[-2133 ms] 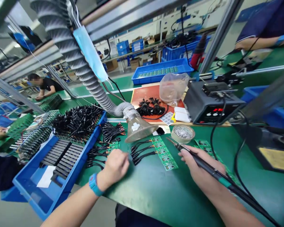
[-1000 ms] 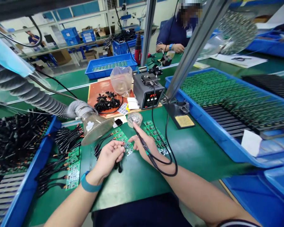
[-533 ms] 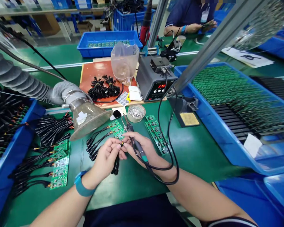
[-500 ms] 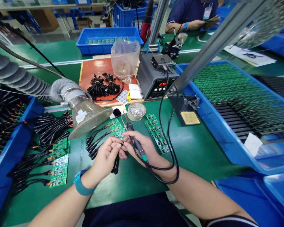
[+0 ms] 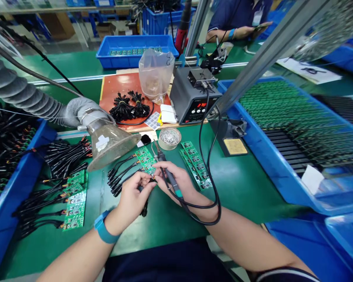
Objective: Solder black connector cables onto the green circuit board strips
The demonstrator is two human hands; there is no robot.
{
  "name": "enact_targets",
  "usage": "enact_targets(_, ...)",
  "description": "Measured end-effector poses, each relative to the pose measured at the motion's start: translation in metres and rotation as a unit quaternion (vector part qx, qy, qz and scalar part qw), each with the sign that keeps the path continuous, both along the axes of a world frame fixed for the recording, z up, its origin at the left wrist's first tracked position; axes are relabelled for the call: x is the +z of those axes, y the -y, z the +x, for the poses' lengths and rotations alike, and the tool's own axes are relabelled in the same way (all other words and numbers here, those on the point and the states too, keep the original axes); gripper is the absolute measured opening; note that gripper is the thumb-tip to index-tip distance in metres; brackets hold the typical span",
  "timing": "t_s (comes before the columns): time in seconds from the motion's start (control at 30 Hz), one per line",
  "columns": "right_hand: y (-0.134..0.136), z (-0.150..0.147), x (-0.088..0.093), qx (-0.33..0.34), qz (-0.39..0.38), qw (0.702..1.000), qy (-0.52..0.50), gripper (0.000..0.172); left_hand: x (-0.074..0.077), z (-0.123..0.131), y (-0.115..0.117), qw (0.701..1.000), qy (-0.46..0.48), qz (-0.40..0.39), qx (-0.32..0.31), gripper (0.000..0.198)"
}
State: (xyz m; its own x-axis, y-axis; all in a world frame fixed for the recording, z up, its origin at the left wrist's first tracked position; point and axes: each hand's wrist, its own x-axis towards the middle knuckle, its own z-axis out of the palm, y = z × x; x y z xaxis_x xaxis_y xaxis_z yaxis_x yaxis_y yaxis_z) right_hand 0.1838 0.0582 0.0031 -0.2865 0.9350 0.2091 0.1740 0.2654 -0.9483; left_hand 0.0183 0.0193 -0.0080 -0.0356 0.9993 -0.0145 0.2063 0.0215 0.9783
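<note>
My left hand (image 5: pixel 136 192) pinches a short black cable (image 5: pixel 144 208), whose thin coloured wires meet the fingertips of my right hand (image 5: pixel 176 181). A soldering iron (image 5: pixel 172 181) lies in my right hand, its tip pointing up and away, its cord looping over the wrist. Just beyond the fingers is a green circuit board (image 5: pixel 145 157) with several black cables (image 5: pixel 117 178) along its left side. Bare green boards (image 5: pixel 195 164) lie to the right. The fingers partly hide the wire ends.
A fume extractor hood (image 5: pixel 111 147) hangs at the left. Behind are a tin of solder bits (image 5: pixel 170 138), a soldering station (image 5: pixel 194 98) and a sponge stand (image 5: pixel 235 146). Blue bins (image 5: pixel 285 182) flank the mat. Cabled boards (image 5: pixel 76 203) lie left. A person (image 5: pixel 238 19) sits across.
The fingers of my left hand have shifted slightly on the cable, and its black end has moved a little. The soldering iron stays in my right hand.
</note>
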Motion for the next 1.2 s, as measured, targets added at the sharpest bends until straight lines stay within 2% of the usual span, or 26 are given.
enact_targets(0.4, 0.0003, 0.0000, 0.0006, 0.006, -0.022, 1.000, -0.010, 0.027, 0.0010, -0.0004, 0.0011, 0.999, 0.004, 0.005, 0.035, 0.017)
enact_targets(0.5, 0.0008, 0.0022, 0.0017, 0.015, -0.029, 0.999, -0.010, 0.027, 0.0031, 0.0000, 0.0014, 0.996, 0.078, -0.052, 0.011, 0.024)
enact_targets(0.6, 0.0019, 0.0038, 0.0015, 0.019, -0.042, 0.999, -0.019, 0.029, 0.0066, 0.0001, 0.0003, 0.977, 0.182, -0.107, -0.039, 0.035)
enact_targets(0.7, 0.0022, 0.0032, 0.0006, 0.022, -0.050, 0.998, -0.038, 0.029, 0.0095, -0.0002, -0.0015, 0.960, 0.226, -0.140, -0.087, 0.042)
enact_targets(0.97, 0.0011, 0.0022, 0.0023, 0.032, -0.054, 0.997, -0.047, 0.028, 0.0092, 0.0022, -0.0008, 0.956, 0.237, -0.144, -0.094, 0.044)
enact_targets(1.2, 0.0004, 0.0026, 0.0056, 0.031, -0.062, 0.997, -0.032, 0.028, 0.0059, 0.0040, 0.0032, 0.967, 0.206, -0.120, -0.085, 0.041)
